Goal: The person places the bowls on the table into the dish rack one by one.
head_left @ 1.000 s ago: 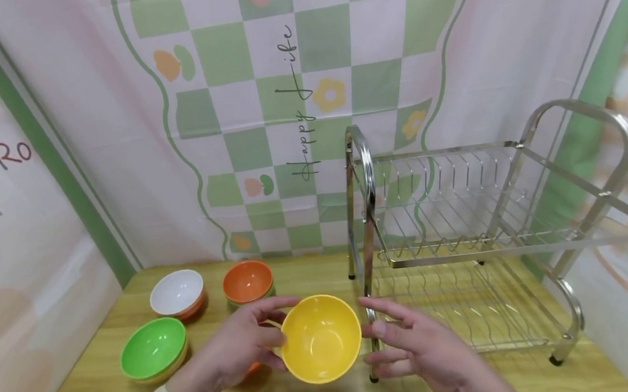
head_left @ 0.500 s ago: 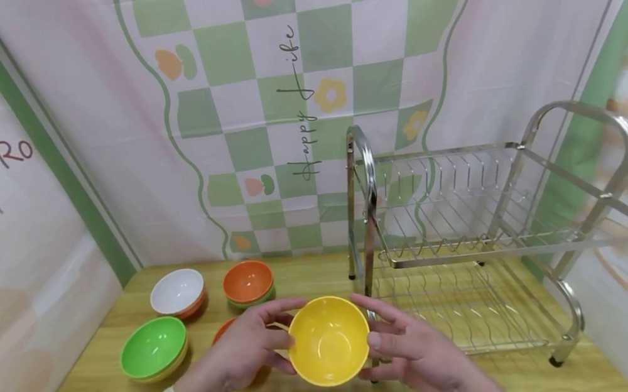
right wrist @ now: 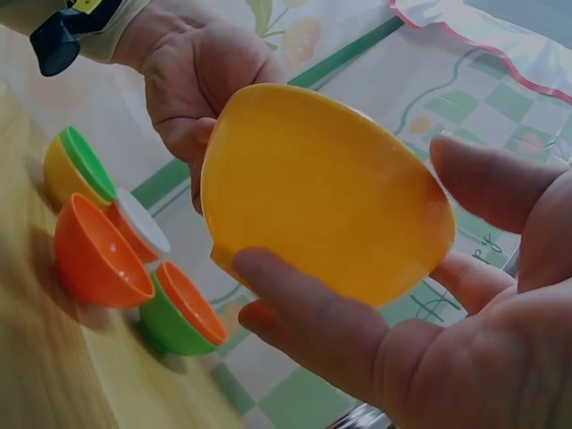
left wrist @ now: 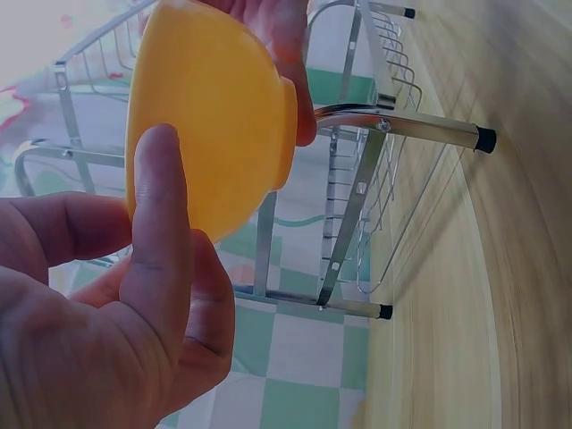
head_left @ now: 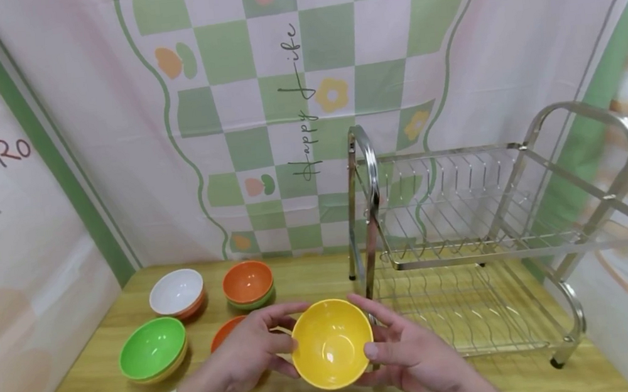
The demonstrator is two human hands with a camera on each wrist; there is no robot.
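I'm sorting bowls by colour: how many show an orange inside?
2: the far orange-lined bowl, right of the white-lined bowl, and the nearer orange bowl, partly behind the left hand in the head view. More may be hidden if any bowls are nested.

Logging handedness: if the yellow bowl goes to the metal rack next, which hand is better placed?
Probably the right hand: it holds the yellow bowl on the side nearer the metal rack; the left hand holds the opposite side.

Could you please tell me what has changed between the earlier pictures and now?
The right hand has closed in on the yellow bowl and now holds it with the left hand; the bowl shifted slightly right. The other bowls and rack stayed put.
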